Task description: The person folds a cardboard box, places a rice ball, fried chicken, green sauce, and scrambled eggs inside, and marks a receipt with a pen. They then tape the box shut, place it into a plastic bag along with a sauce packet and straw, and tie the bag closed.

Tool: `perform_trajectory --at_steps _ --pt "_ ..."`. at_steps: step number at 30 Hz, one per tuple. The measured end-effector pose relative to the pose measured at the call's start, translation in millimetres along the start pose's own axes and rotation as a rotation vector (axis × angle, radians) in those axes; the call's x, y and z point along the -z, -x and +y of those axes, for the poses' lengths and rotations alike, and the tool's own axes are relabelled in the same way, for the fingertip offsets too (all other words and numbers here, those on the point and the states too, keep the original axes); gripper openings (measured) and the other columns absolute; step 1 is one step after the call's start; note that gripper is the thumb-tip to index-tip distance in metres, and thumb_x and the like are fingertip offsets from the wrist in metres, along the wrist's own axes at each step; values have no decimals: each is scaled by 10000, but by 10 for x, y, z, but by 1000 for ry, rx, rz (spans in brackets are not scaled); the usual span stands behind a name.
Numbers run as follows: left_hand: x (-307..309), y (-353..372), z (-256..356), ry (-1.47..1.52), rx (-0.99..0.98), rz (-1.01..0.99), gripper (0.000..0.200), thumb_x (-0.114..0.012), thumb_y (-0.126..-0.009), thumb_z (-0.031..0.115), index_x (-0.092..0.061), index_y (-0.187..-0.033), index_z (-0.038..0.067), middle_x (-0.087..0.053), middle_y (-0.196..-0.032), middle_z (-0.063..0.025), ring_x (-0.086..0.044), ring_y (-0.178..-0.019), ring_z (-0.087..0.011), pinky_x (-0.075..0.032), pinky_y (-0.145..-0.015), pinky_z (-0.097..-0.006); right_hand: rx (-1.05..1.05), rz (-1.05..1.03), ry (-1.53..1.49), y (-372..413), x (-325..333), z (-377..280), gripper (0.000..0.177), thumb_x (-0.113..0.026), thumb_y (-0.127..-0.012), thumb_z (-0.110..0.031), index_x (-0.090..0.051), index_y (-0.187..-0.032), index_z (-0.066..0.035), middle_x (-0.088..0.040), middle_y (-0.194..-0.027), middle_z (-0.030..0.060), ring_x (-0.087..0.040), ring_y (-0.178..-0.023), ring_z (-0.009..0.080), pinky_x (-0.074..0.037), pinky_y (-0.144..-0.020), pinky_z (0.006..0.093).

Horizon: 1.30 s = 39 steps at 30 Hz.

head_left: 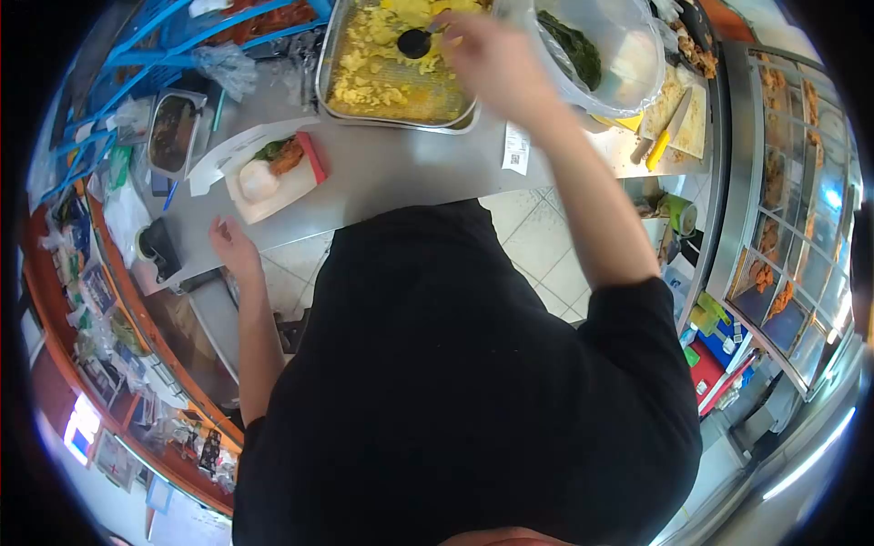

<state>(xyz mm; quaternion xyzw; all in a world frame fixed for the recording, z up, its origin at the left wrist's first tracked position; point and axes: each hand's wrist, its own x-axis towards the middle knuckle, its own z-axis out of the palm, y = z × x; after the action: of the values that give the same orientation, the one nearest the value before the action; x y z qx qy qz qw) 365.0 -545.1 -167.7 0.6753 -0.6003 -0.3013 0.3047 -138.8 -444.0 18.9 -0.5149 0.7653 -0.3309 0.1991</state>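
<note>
My right hand (482, 59) is closed around the handle of a black ladle (414, 44), whose round bowl is over the yellow, crumbly food in a large metal tray (322, 77). Bare metal shows through at the tray's near side. My left hand (235, 247) hangs at the table's front edge with its fingers loosely apart and nothing in them. Beyond it a takeaway box (316, 159) with a red flap lies open on the steel table. Inside are a white mound that looks like rice, dark greens and a browned piece of fried food.
A clear tub (651, 77) with leafy greens stands right of the tray. Farther right, a yellow-handled knife (669, 132) lies on a cutting board. A printed label (515, 148) sits near the table edge. At left are a container of dark food (173, 134) and a blue rack (150, 50).
</note>
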Motion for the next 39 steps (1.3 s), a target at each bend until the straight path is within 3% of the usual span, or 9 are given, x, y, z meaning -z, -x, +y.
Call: perform_trajectory --at_steps 3,7,9,13,15,18,27,35,39 --pt "-95 445 823 -168 -149 101 442 -608 -999 177 -497 -1381 -17 -572 -1153 -169 -574 -1027 -263 -474 -895 -383 45 -30 259 -232 -998 646 427 -557 -921 -109 -576 -1322 37 -648 -1212 240 -633 -1131 349 -527 -939 417" --pt "-133 976 1326 -271 -267 -20 412 -605 -983 116 -516 -1363 -15 -550 -1165 -173 -555 -1026 -264 -465 -911 -395 -97 67 464 -380 -1300 713 439 -606 -857 -89 -571 -1276 40 -586 -1233 252 -581 -1155 396 -469 -995 472" --pt "-114 1173 1513 -414 -507 -116 389 -596 -970 72 -533 -1345 -12 -552 -1158 -180 -556 -1001 -271 -461 -922 -406 -121 -65 333 -391 -1371 680 391 -593 -863 -91 -591 -1238 20 -587 -1240 234 -545 -1187 369 -448 -998 449" --pt "-82 1323 1464 -502 -519 -172 375 -601 -955 55 -553 -1321 -11 -554 -1144 -173 -557 -994 -276 -467 -913 -408 -91 -146 129 -276 -1316 581 392 -590 -869 -106 -598 -1244 7 -588 -1233 206 -540 -1182 347 -428 -996 431" --pt "-85 1328 1468 -488 -418 -196 376 -604 -942 39 -562 -1313 -1 -560 -1140 -164 -560 -989 -272 -475 -901 -397 14 67 300 -245 -1215 626 338 -594 -872 -127 -649 -1189 -21 -609 -1193 174 -535 -1179 322 -399 -994 432" --pt "-96 1226 1554 -445 -393 -226 362 -604 -938 32 -579 -1299 16 -568 -1133 -155 -573 -968 -269 -481 -887 -383 -16 -178 575 -248 -1201 798 265 -605 -868 -148 -709 -1096 -60 -624 -1169 144 -538 -1166 299 -382 -988 428" --pt "-594 679 1960 -138 -613 -450 310 -614 -916 -8 -617 -1226 18 -593 -1068 -148 -609 -913 -249 -520 -760 -323 200 7 665 -284 -1294 1129 158 -617 -848 -163 -734 -952 -139 -668 -1060 49 -574 -1097 241 -412 -920 407" --pt "-1367 380 1917 440 584 -1059 367 -552 -1034 260 -496 -1343 69 -626 -1099 -78 -647 -912 -181 -529 -776 -326 281 -144 837 -242 -995 781 138 -634 -873 -212 -734 -942 -148 -709 -907 53 -637 -1002 245 -432 -906 395" --pt "-1515 228 2014 560 790 -1119 409 -549 -1035 286 -430 -1366 78 -622 -1127 -102 -662 -927 -202 -533 -777 -342 -150 -289 621 -351 -768 442 217 -607 -906 -272 -743 -937 -105 -740 -862 140 -703 -884 343 -530 -828 468"
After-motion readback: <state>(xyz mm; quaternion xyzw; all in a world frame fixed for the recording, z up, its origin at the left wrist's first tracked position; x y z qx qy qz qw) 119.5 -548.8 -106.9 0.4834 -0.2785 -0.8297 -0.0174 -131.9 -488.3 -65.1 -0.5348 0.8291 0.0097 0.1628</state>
